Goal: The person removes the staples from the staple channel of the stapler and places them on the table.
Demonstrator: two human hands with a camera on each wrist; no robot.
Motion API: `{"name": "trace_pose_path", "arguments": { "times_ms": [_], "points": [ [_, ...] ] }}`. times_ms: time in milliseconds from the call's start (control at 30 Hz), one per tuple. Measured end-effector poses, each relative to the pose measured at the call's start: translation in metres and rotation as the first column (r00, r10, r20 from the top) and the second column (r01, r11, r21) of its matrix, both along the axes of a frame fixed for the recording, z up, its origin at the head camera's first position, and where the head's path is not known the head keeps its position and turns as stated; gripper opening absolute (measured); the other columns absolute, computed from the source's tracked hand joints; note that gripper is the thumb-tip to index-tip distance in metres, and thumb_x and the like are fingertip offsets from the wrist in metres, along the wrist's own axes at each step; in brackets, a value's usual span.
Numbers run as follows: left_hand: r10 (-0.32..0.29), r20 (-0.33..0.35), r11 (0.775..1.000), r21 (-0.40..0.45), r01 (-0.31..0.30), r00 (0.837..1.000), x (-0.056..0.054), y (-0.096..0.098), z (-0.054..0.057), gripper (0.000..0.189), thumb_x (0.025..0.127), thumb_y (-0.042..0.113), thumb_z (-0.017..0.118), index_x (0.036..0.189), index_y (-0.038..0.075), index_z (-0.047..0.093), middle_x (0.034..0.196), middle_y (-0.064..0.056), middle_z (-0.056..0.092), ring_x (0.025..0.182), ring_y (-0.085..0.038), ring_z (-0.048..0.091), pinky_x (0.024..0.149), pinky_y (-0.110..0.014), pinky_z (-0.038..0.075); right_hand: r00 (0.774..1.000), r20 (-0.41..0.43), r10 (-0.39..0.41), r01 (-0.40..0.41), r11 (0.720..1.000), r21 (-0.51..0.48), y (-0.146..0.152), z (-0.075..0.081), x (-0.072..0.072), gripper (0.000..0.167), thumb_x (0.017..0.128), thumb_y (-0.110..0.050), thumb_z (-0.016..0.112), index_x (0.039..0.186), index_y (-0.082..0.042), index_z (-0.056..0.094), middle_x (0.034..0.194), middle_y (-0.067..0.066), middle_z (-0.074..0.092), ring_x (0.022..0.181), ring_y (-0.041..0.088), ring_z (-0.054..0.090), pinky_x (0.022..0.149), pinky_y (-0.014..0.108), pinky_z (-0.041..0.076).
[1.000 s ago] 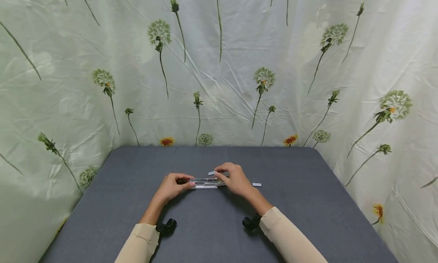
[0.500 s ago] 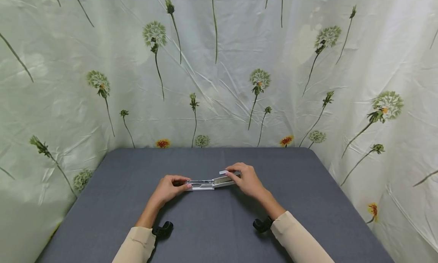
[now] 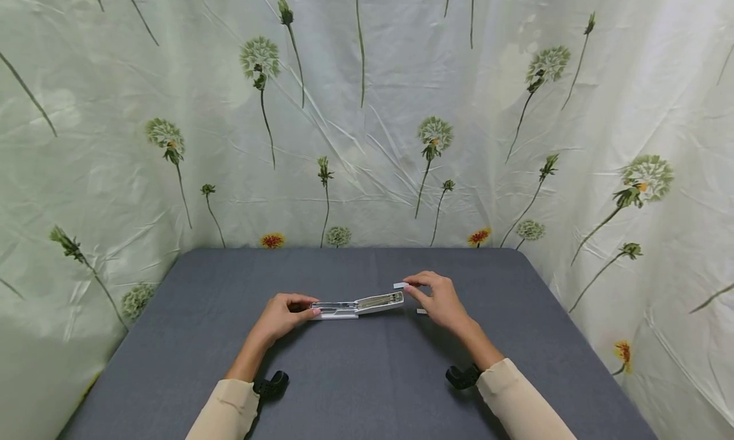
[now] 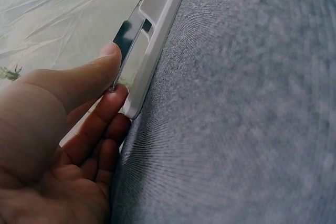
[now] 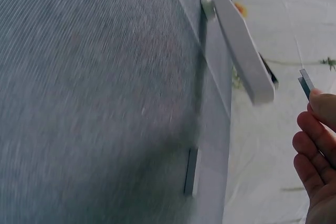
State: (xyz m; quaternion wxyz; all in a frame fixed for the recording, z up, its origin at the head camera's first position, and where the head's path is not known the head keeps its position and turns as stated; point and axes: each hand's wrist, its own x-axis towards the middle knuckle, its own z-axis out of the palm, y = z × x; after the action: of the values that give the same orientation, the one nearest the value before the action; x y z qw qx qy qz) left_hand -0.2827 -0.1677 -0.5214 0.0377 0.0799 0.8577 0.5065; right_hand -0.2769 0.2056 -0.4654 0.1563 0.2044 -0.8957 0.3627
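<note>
A white stapler (image 3: 337,315) rests on the table with its top cover (image 3: 380,303) swung back to the right, showing the metal inside. My left hand (image 3: 285,316) holds the stapler's left end; in the left wrist view, the thumb lies on the metal magazine (image 4: 126,38) and a fingertip sits under its tip. My right hand (image 3: 440,301) pinches a short strip of staples (image 3: 399,285) between thumb and finger, in the air just right of the raised cover. A second staple strip (image 5: 192,171) lies on the table, partly behind the right hand in the head view.
Grey cloth covers the table (image 3: 367,376). A pale curtain (image 3: 378,141) printed with dandelions hangs behind its far edge. Each wrist wears a black camera mount, the left one (image 3: 272,385) and the right one (image 3: 463,377) both close over the tabletop.
My right hand has moved right with the staple strip, from over the stapler to past its cover's end. The cover now shows fully. My left hand keeps its hold.
</note>
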Motion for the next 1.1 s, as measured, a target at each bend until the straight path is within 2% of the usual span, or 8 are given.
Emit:
{"name": "trace_pose_path", "arguments": {
  "times_ms": [433,600,867,1100],
  "points": [
    [0.002,0.001,1.0,-0.002,-0.002,1.0,0.001,-0.001,0.001,0.025,0.086,0.032,0.086,0.109,0.022,0.082,0.102,0.002,0.078,0.089,-0.013,0.065,0.075,-0.029,0.051,0.998,-0.024,-0.063,0.063,0.998,0.014,0.035,-0.01,0.002,0.018,0.092,-0.014,0.079,0.109,-0.008,0.081,0.102,0.003,0.077,0.097,0.024,0.071,0.084,0.053,0.055],
    [0.007,0.004,1.0,-0.005,-0.007,1.0,0.002,0.0,0.001,0.027,0.086,0.033,0.085,0.11,0.02,0.082,0.102,0.002,0.078,0.089,-0.013,0.066,0.075,-0.03,0.051,0.996,-0.017,-0.083,0.084,0.996,0.037,0.046,-0.015,0.003,0.018,0.091,-0.012,0.079,0.108,-0.007,0.081,0.102,0.004,0.077,0.097,0.025,0.071,0.085,0.054,0.054],
    [0.006,0.007,1.0,-0.017,-0.006,1.0,0.002,0.0,0.003,0.029,0.087,0.035,0.084,0.112,0.021,0.081,0.103,0.003,0.077,0.089,-0.013,0.066,0.076,-0.032,0.051,0.996,-0.007,-0.086,0.087,0.992,0.088,0.064,-0.02,0.008,0.018,0.092,-0.013,0.078,0.109,-0.008,0.081,0.105,0.007,0.077,0.1,0.03,0.07,0.088,0.055,0.054],
    [-0.002,0.012,1.0,-0.015,0.002,1.0,0.002,0.0,0.002,0.028,0.087,0.034,0.084,0.112,0.021,0.081,0.104,0.002,0.077,0.09,-0.013,0.066,0.076,-0.033,0.052,0.997,-0.005,-0.075,0.075,0.991,0.111,0.075,-0.026,0.006,0.018,0.091,-0.011,0.078,0.109,-0.007,0.081,0.105,0.008,0.077,0.1,0.031,0.071,0.086,0.054,0.055]
  ]
}}
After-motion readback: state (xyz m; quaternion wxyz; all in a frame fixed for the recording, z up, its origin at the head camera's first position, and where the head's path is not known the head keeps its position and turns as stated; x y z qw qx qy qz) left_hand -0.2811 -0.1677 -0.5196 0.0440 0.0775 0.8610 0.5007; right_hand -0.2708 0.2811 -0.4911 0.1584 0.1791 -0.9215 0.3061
